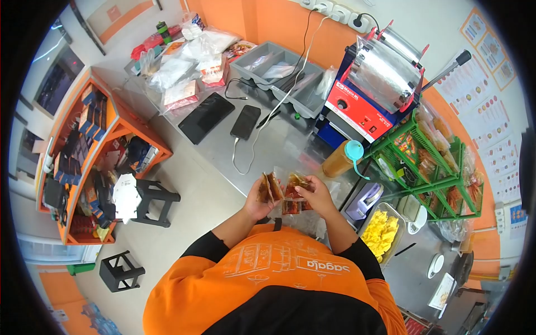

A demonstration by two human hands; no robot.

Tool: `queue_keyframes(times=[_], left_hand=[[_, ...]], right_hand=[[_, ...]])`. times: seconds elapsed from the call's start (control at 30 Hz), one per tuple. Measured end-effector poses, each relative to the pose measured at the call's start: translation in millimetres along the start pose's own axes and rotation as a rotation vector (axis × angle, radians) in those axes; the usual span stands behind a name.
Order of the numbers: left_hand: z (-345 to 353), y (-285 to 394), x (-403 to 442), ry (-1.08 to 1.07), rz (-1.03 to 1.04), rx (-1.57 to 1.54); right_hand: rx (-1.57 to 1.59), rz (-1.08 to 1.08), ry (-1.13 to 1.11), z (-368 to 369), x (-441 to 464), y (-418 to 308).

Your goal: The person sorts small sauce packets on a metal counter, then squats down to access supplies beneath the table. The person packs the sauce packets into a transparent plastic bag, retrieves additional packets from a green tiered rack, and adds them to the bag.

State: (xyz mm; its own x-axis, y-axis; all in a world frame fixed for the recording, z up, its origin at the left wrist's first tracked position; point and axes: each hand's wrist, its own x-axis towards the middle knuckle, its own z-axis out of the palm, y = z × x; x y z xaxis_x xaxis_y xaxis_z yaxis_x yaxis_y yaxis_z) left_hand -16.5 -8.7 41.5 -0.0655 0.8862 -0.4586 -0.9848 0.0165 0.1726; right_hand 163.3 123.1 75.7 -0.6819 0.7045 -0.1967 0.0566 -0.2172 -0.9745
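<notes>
Several small clear sauce sachets with brown-red filling are gripped in my left hand, standing side by side. My right hand pinches another sachet of amber-brown sauce by its edge. Both hands are close together above the near edge of the metal table, in front of my orange shirt. Just below them, more dark red sachets show, partly hidden by the right hand. Past the right hand stands a bottle of brown liquid with a light blue lid.
A phone with a charging cable and a black tablet lie ahead. A red sealing machine, green baskets, a tape dispenser and a tray of yellow food stand right. Grey divided bin sits behind.
</notes>
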Motion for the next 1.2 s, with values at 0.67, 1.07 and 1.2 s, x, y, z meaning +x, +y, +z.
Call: queue_keyframes(times=[0.67, 1.07, 1.2], left_hand=[[35, -17, -6, 0.082, 0.037, 0.18], [33, -16, 1, 0.022, 0.085, 0.172], [29, -15, 5, 0.06, 0.077, 0.288]], right_hand=[[-0.212, -0.194, 0.073, 38, -13, -1], [0.187, -0.095, 0.196, 51, -21, 7], [-0.008, 0.015, 0.149, 43, -15, 3]])
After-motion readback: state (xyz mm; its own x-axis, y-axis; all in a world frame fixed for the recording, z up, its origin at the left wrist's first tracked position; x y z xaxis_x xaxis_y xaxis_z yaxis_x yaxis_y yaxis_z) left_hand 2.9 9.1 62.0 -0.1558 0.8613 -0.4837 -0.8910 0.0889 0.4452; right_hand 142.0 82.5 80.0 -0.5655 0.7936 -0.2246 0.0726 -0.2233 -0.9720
